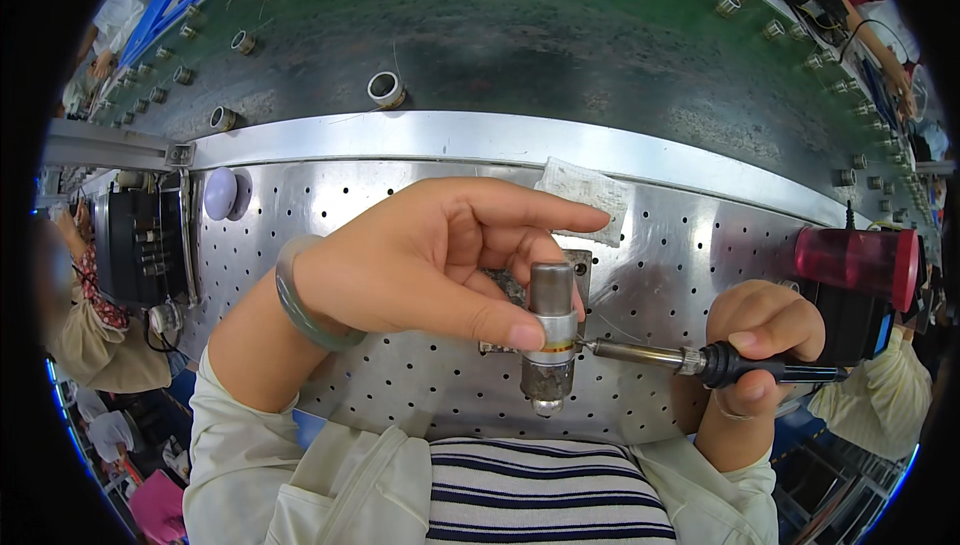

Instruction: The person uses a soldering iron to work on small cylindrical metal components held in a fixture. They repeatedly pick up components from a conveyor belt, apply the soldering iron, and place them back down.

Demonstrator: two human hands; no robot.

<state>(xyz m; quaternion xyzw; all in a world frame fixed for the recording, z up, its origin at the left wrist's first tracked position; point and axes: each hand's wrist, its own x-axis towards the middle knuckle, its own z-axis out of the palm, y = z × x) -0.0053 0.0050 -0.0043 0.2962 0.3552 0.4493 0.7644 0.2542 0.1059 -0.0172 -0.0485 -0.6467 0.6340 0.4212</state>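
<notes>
"What's the bench top made of?"
"Metal, smooth and shiny. The rail behind it is pale, satiny metal; the green belt looks matt and scuffed."
"And the cylindrical post?"
"Metal: dull grey above, mottled and rougher below. The metal ring around it is brighter."
"The soldering iron?"
"Black plastic-looking handle, shiny metal barrel."
"What else is glossy?"
"The smooth, polished bangle and the translucent red plastic box. The striped shirt is cloth."

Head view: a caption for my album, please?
Right hand points a soldering iron at a ringed metal cylinder in the left hand.
</notes>
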